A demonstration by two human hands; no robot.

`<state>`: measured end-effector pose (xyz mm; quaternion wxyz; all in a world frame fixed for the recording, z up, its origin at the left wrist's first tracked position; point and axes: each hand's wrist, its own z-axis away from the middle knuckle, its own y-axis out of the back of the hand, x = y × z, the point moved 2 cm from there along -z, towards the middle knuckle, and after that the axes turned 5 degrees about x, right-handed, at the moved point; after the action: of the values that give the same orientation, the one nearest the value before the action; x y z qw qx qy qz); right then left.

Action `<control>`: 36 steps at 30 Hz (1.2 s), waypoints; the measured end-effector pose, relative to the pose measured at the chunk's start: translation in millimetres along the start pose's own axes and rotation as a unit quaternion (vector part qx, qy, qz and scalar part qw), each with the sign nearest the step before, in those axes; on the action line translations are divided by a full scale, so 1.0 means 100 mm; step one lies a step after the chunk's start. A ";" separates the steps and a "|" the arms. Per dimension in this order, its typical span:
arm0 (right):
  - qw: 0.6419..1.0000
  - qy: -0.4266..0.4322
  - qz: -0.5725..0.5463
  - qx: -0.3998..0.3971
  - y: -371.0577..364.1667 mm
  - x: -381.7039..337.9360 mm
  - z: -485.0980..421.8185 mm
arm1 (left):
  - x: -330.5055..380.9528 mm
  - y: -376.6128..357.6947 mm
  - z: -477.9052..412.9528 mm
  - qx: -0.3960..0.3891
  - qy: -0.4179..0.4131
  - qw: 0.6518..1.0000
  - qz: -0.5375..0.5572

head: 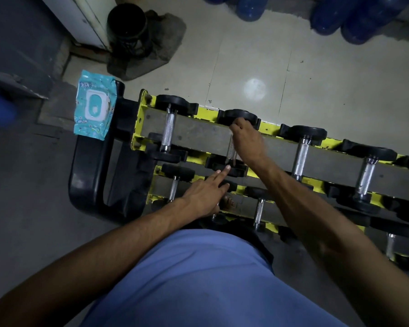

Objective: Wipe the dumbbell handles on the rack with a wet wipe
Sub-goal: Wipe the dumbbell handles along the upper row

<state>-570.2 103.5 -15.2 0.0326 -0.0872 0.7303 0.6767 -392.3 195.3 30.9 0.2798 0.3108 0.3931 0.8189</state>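
Blue shirt front (198, 279) lowest in head view; beyond it left grip (203, 193), fingers straight and apart, tips on near black head (237, 171) of second top-row dumbbell, probably to stop it rolling. Right grip (246, 138) curled down over that dumbbell handle (229, 159) on yellow rack (208, 113), pale wet wipe (232, 145) seemingly trapped beneath for rubbing. Wipes pack (93, 107) parked at rack's left end, handy for fresh sheets.

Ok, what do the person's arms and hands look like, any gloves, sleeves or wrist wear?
The left hand and right hand are bare: no gloves, and no ring, watch or band shows. The left forearm and right forearm are uncovered to the frame's edge, no sleeve in view. A blue garment covers the torso.
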 end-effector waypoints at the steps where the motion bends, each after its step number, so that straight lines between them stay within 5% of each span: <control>1: 0.999 0.025 0.017 -0.017 0.01 0.03 -0.01 | 0.00 0.00 0.00 0.000 0.000 1.000 0.001; 7: 0.963 0.205 0.084 -0.153 0.18 0.15 -0.03 | 0.01 -0.03 0.00 0.006 0.006 1.000 0.005; 14: 0.958 0.187 0.138 -0.168 0.29 0.09 -0.35 | 0.00 -0.07 -0.01 0.016 0.006 1.000 0.007; 19: 0.907 0.214 0.143 -0.334 0.11 -0.30 -0.10 | 0.03 -0.06 -0.02 0.011 0.018 1.000 0.010; 24: 0.917 0.182 0.236 -0.264 0.23 -0.33 -0.30 | 0.02 -0.06 -0.01 0.012 0.020 1.000 0.011; 30: 0.895 0.178 0.170 -0.372 0.11 -0.45 -0.12 | 0.01 -0.04 0.01 0.033 0.013 0.999 0.019; 36: 0.953 0.148 0.042 -0.262 0.15 -0.33 0.07 | 0.00 -0.05 0.03 0.027 0.010 0.999 0.025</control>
<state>-540.4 114.1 4.4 -0.1282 -0.1615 0.5266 0.8248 -389.5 199.6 28.2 0.2466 0.3193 0.4098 0.8181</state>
